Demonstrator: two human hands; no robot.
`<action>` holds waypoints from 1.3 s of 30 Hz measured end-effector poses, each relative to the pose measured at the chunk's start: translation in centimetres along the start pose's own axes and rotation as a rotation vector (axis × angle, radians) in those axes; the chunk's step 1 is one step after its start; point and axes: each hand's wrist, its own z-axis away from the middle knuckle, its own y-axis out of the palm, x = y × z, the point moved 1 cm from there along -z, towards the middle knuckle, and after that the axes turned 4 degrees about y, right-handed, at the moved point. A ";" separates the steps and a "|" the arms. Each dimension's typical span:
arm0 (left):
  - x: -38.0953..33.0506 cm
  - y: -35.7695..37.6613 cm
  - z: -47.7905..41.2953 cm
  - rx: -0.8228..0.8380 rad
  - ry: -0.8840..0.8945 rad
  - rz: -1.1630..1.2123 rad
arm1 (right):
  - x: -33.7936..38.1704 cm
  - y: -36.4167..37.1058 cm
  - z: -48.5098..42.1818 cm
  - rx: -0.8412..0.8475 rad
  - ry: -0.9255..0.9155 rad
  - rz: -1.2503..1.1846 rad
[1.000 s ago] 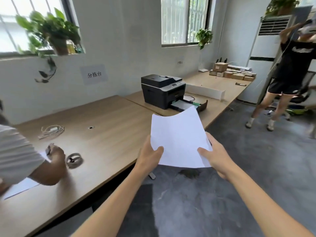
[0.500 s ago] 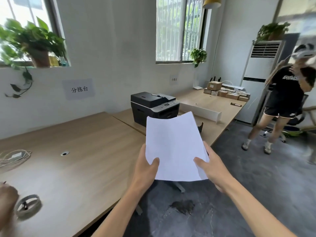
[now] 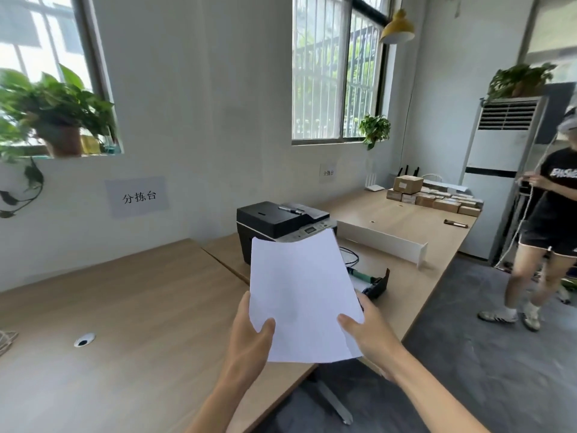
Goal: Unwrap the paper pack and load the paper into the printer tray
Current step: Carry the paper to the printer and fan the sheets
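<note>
I hold a stack of white paper upright in front of me with both hands. My left hand grips its lower left edge, my right hand its lower right edge. Behind the paper a black printer stands on the wooden table. Its pulled-out black tray shows to the right of the paper; most of the tray is hidden by the sheets.
A white divider board lies on the table right of the printer. Cardboard boxes sit at the far end. A person stands at the right by a white air conditioner. Grey floor lies to the right.
I have come closer to the printer and the view has lifted. The paper stays in both hands. The person at the left table has left the view.
</note>
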 end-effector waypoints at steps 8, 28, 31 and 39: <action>2.6 3.8 -10.1 -0.112 -0.084 -0.050 | 0.7 -1.5 -13.7 0.156 0.005 0.022; 8.7 -0.1 -22.3 -0.293 -0.046 -0.027 | 2.7 5.7 -32.3 0.398 0.139 -0.153; 10.2 -1.7 -24.6 -0.330 -0.051 0.012 | 4.2 7.9 -35.1 0.422 0.100 -0.142; 13.9 -4.1 -29.9 -0.366 -0.355 0.022 | 3.2 13.0 -40.0 0.419 -0.090 -0.071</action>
